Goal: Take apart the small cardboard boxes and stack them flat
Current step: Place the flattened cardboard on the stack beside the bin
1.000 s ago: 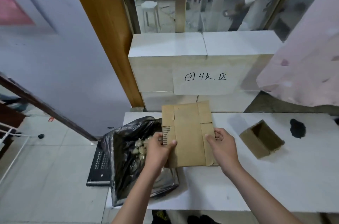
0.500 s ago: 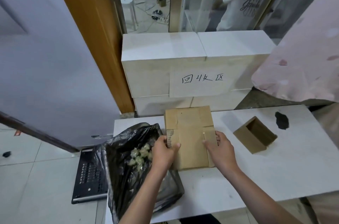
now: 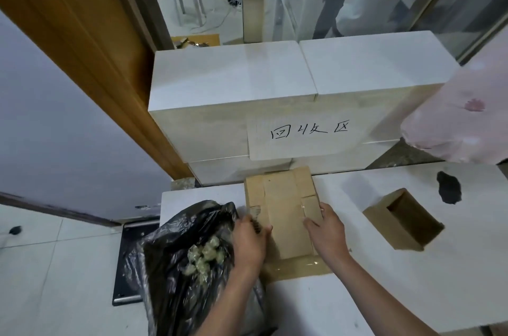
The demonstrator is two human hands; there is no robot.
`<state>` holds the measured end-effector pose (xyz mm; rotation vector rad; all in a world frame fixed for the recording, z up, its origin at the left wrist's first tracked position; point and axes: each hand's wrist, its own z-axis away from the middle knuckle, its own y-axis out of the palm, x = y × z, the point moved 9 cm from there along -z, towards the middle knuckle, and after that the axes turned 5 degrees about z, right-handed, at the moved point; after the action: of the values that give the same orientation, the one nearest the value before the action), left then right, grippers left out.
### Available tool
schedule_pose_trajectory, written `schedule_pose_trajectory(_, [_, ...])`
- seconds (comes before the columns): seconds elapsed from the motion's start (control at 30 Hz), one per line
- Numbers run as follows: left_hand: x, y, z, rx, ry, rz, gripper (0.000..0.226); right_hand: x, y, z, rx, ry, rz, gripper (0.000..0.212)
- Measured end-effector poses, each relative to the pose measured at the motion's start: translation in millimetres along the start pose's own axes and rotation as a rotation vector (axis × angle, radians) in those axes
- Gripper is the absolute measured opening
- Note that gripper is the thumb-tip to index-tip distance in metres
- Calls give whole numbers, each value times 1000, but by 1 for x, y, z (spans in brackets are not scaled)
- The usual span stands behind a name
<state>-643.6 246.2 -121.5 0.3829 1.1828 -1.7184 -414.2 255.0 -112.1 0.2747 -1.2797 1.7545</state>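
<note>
A flattened brown cardboard box [image 3: 284, 214] lies on the white table [image 3: 357, 294], close to the back edge, on top of another flat cardboard piece [image 3: 299, 267] with shiny tape. My left hand [image 3: 248, 239] grips its left edge, thumb on top. My right hand [image 3: 325, 229] holds its right edge, fingers curled over the side flap. To the right, a small brown box [image 3: 404, 220] still in its box shape lies tipped, its open side facing up and right.
A black plastic bag [image 3: 187, 258] with crumpled tape inside sits at the table's left end. White blocks [image 3: 247, 82] with a handwritten paper label [image 3: 308, 132] stand behind. A black mark [image 3: 448, 190] is on the table at the right. A person stands behind the glass.
The flattened box has been lowered from in front of me onto the table, onto the flat piece. Both hands keep hold of its edges. The camera has tilted down and closer.
</note>
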Motion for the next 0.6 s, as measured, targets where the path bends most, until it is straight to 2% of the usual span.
schedule_pose_trajectory(0.23, [0, 33, -32, 34, 22, -102, 52, -22, 18, -43, 31, 56, 12, 50])
schedule_pose_trajectory(0.33, [-1, 43, -43, 43, 78, -121, 47, -25, 27, -55, 32, 41, 71, 63])
schedule_pose_trajectory(0.4, [2, 52, -49, 79, 121, -194, 59, -28, 33, -60, 24, 26, 134, 68])
schedule_pose_trajectory(0.5, [11, 62, -53, 99, 100, -187, 68, -29, 41, -63, -1, -14, 241, 64])
schedule_pose_trajectory(0.6, [10, 67, -48, 27, 224, -464, 99, -24, 44, -61, -71, -113, 420, 61])
